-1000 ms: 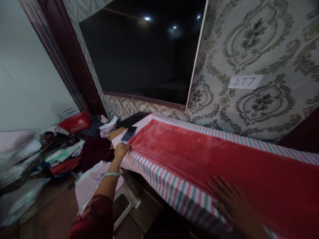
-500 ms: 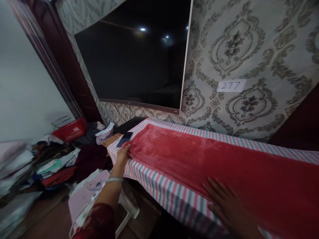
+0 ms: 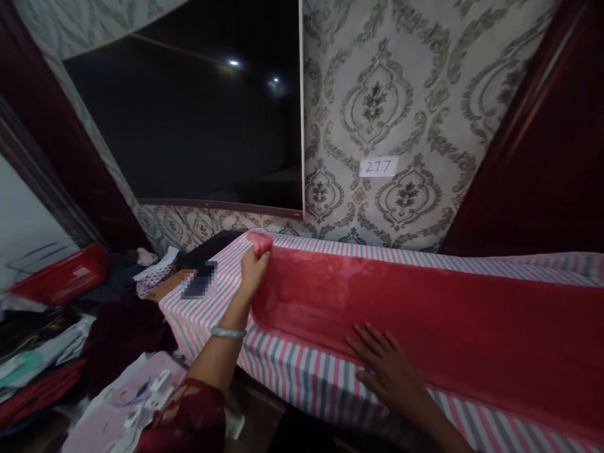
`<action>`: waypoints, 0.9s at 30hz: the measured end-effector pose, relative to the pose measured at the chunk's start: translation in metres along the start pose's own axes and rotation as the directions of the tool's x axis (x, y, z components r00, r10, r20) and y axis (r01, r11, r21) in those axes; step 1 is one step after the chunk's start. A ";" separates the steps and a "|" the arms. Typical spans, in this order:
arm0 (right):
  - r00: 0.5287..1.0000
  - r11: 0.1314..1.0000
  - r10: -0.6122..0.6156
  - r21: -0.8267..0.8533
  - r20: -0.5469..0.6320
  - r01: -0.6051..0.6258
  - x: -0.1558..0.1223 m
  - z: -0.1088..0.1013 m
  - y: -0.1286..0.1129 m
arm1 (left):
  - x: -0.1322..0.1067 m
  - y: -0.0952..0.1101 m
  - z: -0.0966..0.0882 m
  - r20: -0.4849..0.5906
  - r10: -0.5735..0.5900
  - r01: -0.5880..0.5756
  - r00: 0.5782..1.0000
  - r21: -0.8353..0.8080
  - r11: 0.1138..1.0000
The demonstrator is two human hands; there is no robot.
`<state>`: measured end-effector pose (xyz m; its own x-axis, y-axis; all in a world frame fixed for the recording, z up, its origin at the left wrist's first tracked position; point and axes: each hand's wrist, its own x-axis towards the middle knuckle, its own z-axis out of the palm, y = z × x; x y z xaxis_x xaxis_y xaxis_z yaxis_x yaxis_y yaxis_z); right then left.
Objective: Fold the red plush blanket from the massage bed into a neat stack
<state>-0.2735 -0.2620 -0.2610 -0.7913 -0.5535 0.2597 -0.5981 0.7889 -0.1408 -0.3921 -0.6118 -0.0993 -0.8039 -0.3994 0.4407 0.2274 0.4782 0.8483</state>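
The left hand (image 3: pixel 253 267) has its grip closed on the end corner of the red cloth (image 3: pixel 425 314). A second ago that corner lay flat near the front edge of the striped worktop (image 3: pixel 302 377), just beside the phone (image 3: pixel 198 280). Now it is lifted off the worktop and carried toward the worktop's back edge, so the end of the cloth stands up in a fold. A strip of bare stripes has opened between the cloth and the phone, which has not moved on the worktop. The right hand (image 3: pixel 384 371) stays where it was, grip open, palm down and fingers spread, pressing the cloth's near edge against the front of the worktop. The rest of the cloth still lies flat along the worktop.
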 end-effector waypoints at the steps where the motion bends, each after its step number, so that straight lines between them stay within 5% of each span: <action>1: 1.000 1.000 0.005 0.007 0.007 -0.005 0.001 -0.002 -0.001 | -0.010 0.010 0.017 0.050 0.047 -0.048 0.998 0.018 0.999; 3: 1.000 1.000 0.018 0.018 0.023 -0.018 0.002 -0.006 -0.004 | -0.041 0.023 0.048 0.229 0.203 -0.227 0.952 0.085 0.970; 7: 0.998 0.997 0.054 0.060 0.046 -0.056 0.002 -0.010 -0.006 | -0.118 0.011 0.079 0.657 0.384 -0.586 0.649 0.111 0.802; 9: 0.997 0.989 0.057 0.132 0.049 -0.063 0.001 -0.010 -0.005 | -0.146 -0.007 0.081 0.718 0.419 -0.673 0.556 0.093 0.734; 13: 0.987 0.889 0.156 0.442 -0.037 -0.124 0.010 -0.014 0.010 | -0.166 -0.039 0.080 0.645 0.524 -0.751 0.556 0.122 0.648; 17: 0.919 0.641 0.379 0.747 -0.106 -0.178 0.049 -0.028 0.036 | -0.166 -0.052 0.085 0.569 0.602 -0.778 0.560 0.111 0.618; 22: 0.755 0.123 0.625 0.930 0.198 -0.346 0.125 -0.041 0.063 | -0.168 -0.054 0.087 0.523 0.640 -0.790 0.563 0.114 0.602; 24: 0.707 0.044 0.657 0.923 0.262 -0.383 0.154 -0.040 0.070 | -0.170 -0.054 0.087 0.505 0.652 -0.796 0.565 0.126 0.592; 27: 0.685 0.042 0.671 0.908 0.283 -0.417 0.193 -0.034 0.077 | -0.170 -0.053 0.086 0.478 0.674 -0.807 0.562 0.142 0.573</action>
<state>-0.4675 -0.2992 -0.1894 -0.9794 0.0749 -0.1873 0.1894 0.0221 -0.9816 -0.3145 -0.5015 -0.2443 -0.5616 0.4722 0.6794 0.7015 0.7072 0.0884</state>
